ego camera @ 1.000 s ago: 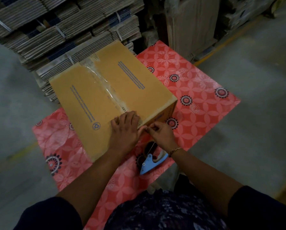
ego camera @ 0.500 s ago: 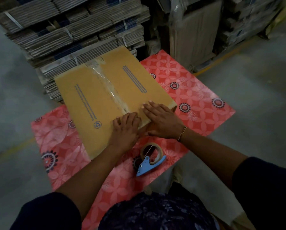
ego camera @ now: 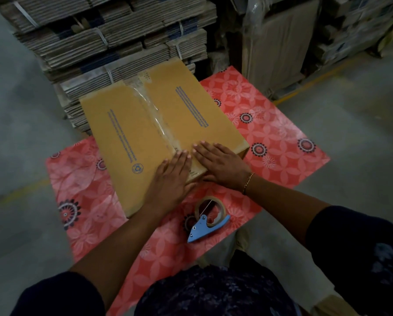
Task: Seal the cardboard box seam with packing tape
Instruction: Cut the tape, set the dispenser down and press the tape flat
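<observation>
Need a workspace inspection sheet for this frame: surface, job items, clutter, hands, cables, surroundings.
Surface: red floral mat laid on a grey concrete floor.
Job's things: cardboard box lies on the mat; clear tape strip runs along its centre seam, wrinkled in the middle. Tape dispenser, blue handle, set down on the mat near the person, apart from the box.
Clutter: nothing seen.
Grippers: left hand and right hand lie flat, palms down, on the near end of the box either side of the seam; neither holds anything.
Cables: nothing seen.
Surroundings: strapped stacks of flattened cartons behind the box; more wrapped stock at the far right.
</observation>
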Tool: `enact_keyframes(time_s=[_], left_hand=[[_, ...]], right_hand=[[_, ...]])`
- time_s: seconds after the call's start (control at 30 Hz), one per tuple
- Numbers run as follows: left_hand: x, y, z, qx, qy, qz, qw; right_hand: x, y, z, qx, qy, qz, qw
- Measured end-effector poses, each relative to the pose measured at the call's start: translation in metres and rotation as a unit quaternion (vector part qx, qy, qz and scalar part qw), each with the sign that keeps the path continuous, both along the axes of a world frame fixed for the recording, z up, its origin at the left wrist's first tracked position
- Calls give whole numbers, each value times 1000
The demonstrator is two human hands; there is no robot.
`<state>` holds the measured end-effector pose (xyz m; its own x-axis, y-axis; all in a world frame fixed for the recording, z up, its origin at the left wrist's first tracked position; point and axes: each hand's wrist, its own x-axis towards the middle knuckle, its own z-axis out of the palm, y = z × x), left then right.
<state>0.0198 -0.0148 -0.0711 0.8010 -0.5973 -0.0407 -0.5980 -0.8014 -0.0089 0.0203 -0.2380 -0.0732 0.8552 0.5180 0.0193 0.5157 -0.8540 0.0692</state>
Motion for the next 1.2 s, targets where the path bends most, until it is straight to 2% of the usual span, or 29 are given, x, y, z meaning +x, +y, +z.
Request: enact_keyframes(time_s=[0.23,0.37,0.47,0.6,0.83,0.97,1.03,1.2], left_hand=[[-1,-1,6,2,38,-4,999],[0,5,7,-8,55,-15,998],[-2,3,8,-51,35,6,998],[-3,0,4,-46,16,7,999],[2,0,6,-28,54,-8,998],[4,1,16,-1,107,-18,994],[3,1,15,2,94,-15,995],[-8,-5,1,-8,-8,28,1000]], right_hand=[[0,0,3,-11,6,10,1000],[-1,-2,10,-2,38,15,999],[2,-1,17,31,51,9,998],[8,-5,14,11,48,30,998],[7,-4,13,-4,49,32,998],[6,-9,12,-16,52,47,997],[6,-10,15,-24,60,52,997],[5,1,19,-18,38,18,999]])
